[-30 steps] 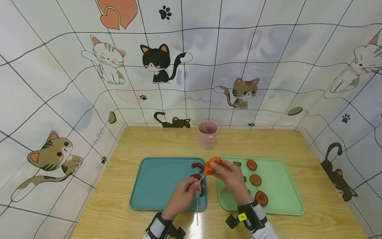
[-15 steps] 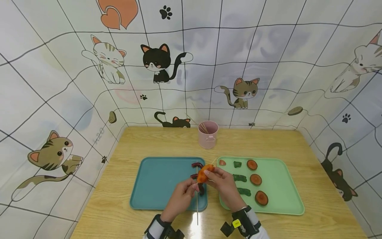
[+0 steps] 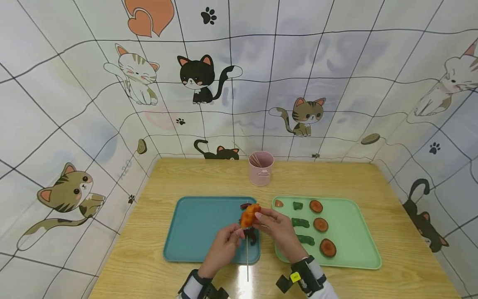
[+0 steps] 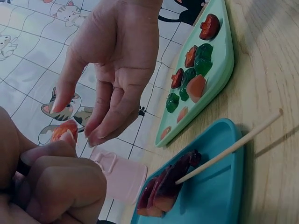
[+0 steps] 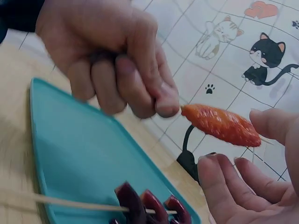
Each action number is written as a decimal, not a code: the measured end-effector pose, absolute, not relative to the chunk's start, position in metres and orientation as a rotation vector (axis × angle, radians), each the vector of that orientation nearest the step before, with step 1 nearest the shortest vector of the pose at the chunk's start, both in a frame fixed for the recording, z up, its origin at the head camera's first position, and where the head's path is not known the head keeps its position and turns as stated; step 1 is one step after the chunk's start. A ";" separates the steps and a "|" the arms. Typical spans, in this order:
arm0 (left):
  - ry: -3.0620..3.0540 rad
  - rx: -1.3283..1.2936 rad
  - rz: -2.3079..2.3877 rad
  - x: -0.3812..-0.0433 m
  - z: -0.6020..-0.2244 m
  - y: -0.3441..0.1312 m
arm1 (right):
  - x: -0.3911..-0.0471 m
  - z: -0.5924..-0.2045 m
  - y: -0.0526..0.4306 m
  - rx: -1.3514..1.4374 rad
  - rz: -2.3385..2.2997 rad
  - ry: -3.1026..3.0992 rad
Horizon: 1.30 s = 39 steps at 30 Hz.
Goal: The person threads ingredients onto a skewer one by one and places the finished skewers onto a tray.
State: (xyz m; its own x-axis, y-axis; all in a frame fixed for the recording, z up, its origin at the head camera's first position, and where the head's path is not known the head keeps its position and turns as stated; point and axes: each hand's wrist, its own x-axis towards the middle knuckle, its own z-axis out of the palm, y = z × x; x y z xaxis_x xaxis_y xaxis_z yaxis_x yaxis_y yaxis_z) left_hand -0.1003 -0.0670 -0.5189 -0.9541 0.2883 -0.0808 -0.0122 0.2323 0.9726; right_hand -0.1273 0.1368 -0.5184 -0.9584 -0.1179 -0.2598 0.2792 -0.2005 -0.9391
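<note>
My left hand [image 3: 224, 247] pinches the lower end of a thin skewer, mostly hidden by the fingers. Threaded on that skewer is an orange, glossy food piece [image 3: 249, 216] resembling a chicken wing; the skewer tip [image 5: 267, 141] pokes out beyond it in the right wrist view. My right hand [image 3: 280, 234] is beside the piece's far end, thumb and fingers spread with a gap in both wrist views. Below lies a second skewer [image 3: 247, 261] bearing several dark red curved pieces [image 5: 132, 205], on the right side of the blue tray [image 3: 205, 228].
A green tray [image 3: 354, 236] stands to the right, holding round brown slices [image 3: 328, 248], green pieces [image 3: 300, 222] and a small pinkish piece [image 3: 279, 203]. Behind the trays is a pink bucket [image 3: 259, 176] with thin sticks in it. A cat-patterned wall covering encloses the table.
The orange piece has moved left and slightly down, over the dark red pieces. My right hand followed it left, uncovering green pieces on the green tray, and its fingers now stand apart.
</note>
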 end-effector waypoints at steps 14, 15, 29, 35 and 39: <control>2.374 -0.093 1.896 -0.099 -0.535 -0.077 | -0.131 -0.536 0.141 0.215 -1.912 2.377; 2.381 -0.114 1.893 -0.099 -0.537 -0.077 | -0.131 -0.538 0.141 0.213 -1.862 2.435; 2.355 -0.323 1.858 -0.100 -0.560 -0.071 | -0.136 -0.566 0.136 0.042 -1.492 2.721; 2.250 -0.358 1.910 -0.099 -0.564 -0.071 | -0.134 -0.566 0.132 0.006 -1.482 2.732; 2.211 -0.348 1.906 -0.100 -0.564 -0.072 | -0.133 -0.565 0.130 -0.019 -1.469 2.737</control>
